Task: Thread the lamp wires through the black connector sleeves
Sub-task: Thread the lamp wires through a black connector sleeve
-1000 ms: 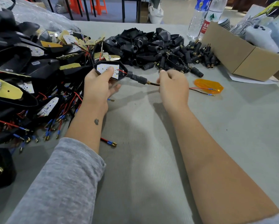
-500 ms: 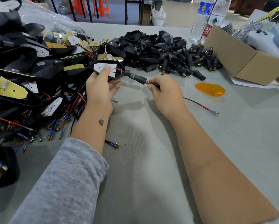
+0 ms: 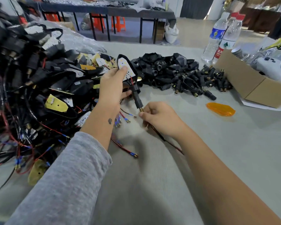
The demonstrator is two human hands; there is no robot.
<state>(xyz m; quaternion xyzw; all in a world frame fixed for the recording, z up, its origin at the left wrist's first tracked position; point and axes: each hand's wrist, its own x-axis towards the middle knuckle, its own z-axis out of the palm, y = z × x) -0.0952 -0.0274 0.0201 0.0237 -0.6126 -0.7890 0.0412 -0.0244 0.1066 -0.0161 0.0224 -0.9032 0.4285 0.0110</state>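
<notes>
My left hand point(image 3: 111, 88) grips a black lamp housing point(image 3: 126, 67) with a white LED board, tipped up on end. A black connector sleeve point(image 3: 137, 99) hangs from its lower end, with a brass tip pointing down. My right hand point(image 3: 159, 116) pinches the red and black wires right below that brass tip. The wires point(image 3: 167, 142) trail out behind my right hand across the grey table. A pile of loose black sleeves point(image 3: 177, 73) lies beyond my hands.
A big heap of wired lamp housings point(image 3: 39, 88) fills the left side. An orange lens point(image 3: 221, 109) lies to the right, with a cardboard box point(image 3: 253, 83) and water bottles point(image 3: 217, 34) behind it. Loose wire ends point(image 3: 125, 149) lie near my left forearm.
My left hand has lifted and tipped the housing upright, so the sleeve now points down. My right hand has moved toward me along the wires, drawing them nearer.
</notes>
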